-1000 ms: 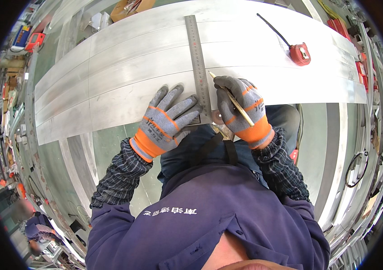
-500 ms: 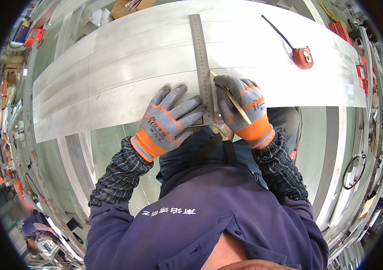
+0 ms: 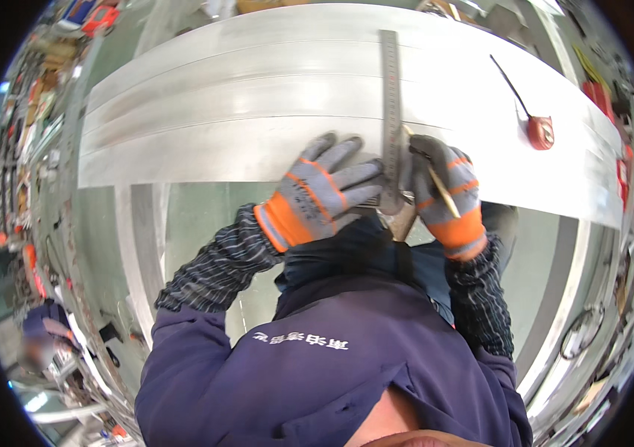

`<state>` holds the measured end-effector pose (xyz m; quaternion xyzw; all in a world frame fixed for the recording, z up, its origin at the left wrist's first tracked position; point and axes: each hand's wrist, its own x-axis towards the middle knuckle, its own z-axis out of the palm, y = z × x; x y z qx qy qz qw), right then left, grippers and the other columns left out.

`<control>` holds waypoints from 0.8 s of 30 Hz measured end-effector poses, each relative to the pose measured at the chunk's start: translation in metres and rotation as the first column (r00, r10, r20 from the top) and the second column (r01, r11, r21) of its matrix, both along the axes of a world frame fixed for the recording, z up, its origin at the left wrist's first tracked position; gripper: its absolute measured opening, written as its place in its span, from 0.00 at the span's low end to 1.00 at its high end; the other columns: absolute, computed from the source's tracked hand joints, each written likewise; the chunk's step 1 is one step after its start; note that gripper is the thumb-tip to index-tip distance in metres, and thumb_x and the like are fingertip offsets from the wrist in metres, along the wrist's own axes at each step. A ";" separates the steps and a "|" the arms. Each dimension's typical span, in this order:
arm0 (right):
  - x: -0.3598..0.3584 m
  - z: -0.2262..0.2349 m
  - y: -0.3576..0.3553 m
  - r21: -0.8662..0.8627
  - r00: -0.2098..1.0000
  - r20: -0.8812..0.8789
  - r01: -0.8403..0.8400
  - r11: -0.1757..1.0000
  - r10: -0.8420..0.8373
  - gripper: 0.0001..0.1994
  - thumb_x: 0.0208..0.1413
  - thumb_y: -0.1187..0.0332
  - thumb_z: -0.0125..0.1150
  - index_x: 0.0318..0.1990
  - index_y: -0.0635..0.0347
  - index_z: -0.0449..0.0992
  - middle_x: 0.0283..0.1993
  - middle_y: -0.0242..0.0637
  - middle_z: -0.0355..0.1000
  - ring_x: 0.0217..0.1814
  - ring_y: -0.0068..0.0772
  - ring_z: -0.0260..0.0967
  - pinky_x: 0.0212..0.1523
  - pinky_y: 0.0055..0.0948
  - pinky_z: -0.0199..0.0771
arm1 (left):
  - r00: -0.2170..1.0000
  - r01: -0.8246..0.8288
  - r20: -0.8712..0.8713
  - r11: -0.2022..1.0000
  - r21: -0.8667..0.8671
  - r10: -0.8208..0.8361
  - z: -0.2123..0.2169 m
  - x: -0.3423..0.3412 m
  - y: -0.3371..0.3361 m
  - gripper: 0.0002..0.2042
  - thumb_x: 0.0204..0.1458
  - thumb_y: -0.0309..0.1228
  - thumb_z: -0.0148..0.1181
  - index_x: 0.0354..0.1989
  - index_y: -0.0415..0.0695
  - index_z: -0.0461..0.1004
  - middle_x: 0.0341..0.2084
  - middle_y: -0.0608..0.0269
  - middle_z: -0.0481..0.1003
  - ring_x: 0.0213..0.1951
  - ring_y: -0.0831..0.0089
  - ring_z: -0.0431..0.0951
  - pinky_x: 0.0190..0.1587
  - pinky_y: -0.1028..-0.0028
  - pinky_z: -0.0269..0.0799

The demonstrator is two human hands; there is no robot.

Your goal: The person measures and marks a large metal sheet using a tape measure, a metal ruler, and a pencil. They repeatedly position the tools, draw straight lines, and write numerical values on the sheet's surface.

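Observation:
A steel ruler (image 3: pixel 390 89) lies across a wide silvery metal panel (image 3: pixel 212 100) marked with fine lengthwise lines. My left hand (image 3: pixel 324 190), in a grey and orange work glove, rests at the panel's near edge with fingers spread. Its fingertips reach the left side of the ruler's lower end, by a small dark block partly hidden under the glove. To the right of the ruler, my right hand (image 3: pixel 447 194), gloved alike, is closed around a slim pale pencil (image 3: pixel 443 190). The pencil's tip points up beside the ruler's right edge.
A red tape measure (image 3: pixel 540 132) with a dark strap lies on the panel's right part. Crowded racks (image 3: pixel 37 97) line the left side, and metal profiles (image 3: pixel 615 298) stand at the right. Another person (image 3: pixel 45 328) is far at the lower left.
The whole view has shifted and turned, so panel, ruler and tape measure appear farther right. Both hands keep about the same places beside the ruler, and the pencil remains in my right hand.

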<state>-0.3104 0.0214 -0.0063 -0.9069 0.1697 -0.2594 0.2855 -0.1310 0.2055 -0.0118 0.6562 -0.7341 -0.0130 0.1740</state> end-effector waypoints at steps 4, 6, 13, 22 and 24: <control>-0.004 -0.002 -0.002 -0.013 1.000 0.017 -0.009 1.000 0.009 0.13 0.57 0.72 0.65 0.50 0.55 0.79 0.41 0.40 0.80 0.44 0.50 0.78 0.54 0.45 0.73 | 1.000 0.004 0.006 1.000 0.012 -0.004 -0.001 -0.003 -0.004 0.26 0.46 0.44 0.75 0.57 0.58 0.82 0.66 0.66 0.75 0.70 0.47 0.68 0.72 0.42 0.62; -0.007 -0.001 -0.001 -0.017 1.000 -0.002 -0.018 1.000 0.018 0.13 0.57 0.70 0.64 0.50 0.54 0.80 0.41 0.40 0.80 0.45 0.48 0.79 0.54 0.44 0.73 | 1.000 -0.009 -0.001 1.000 0.023 0.009 -0.001 -0.003 -0.004 0.27 0.45 0.43 0.75 0.58 0.57 0.82 0.66 0.66 0.75 0.70 0.47 0.68 0.73 0.42 0.62; -0.031 0.025 0.015 0.071 0.997 -0.023 -0.068 0.995 0.070 0.11 0.54 0.71 0.67 0.45 0.58 0.81 0.35 0.42 0.80 0.40 0.50 0.79 0.47 0.44 0.76 | 1.000 -0.005 0.013 1.000 0.027 0.005 -0.001 -0.005 -0.003 0.30 0.46 0.42 0.75 0.61 0.58 0.81 0.66 0.64 0.75 0.70 0.46 0.68 0.73 0.43 0.61; -0.056 0.059 0.022 0.284 0.996 0.073 -0.064 0.957 0.045 0.10 0.56 0.77 0.64 0.45 0.64 0.81 0.31 0.43 0.78 0.31 0.42 0.78 0.38 0.36 0.78 | 0.999 0.004 0.034 1.000 0.023 -0.005 0.001 -0.005 -0.002 0.30 0.46 0.42 0.74 0.61 0.57 0.80 0.65 0.63 0.76 0.70 0.45 0.68 0.73 0.42 0.61; -0.052 0.063 0.017 0.410 0.989 0.124 0.021 0.912 -0.079 0.11 0.57 0.80 0.63 0.48 0.66 0.81 0.33 0.43 0.79 0.31 0.37 0.78 0.37 0.33 0.79 | 1.000 0.008 0.027 1.000 0.024 -0.009 0.002 -0.005 -0.003 0.29 0.45 0.42 0.74 0.61 0.56 0.80 0.65 0.62 0.76 0.70 0.45 0.68 0.73 0.42 0.61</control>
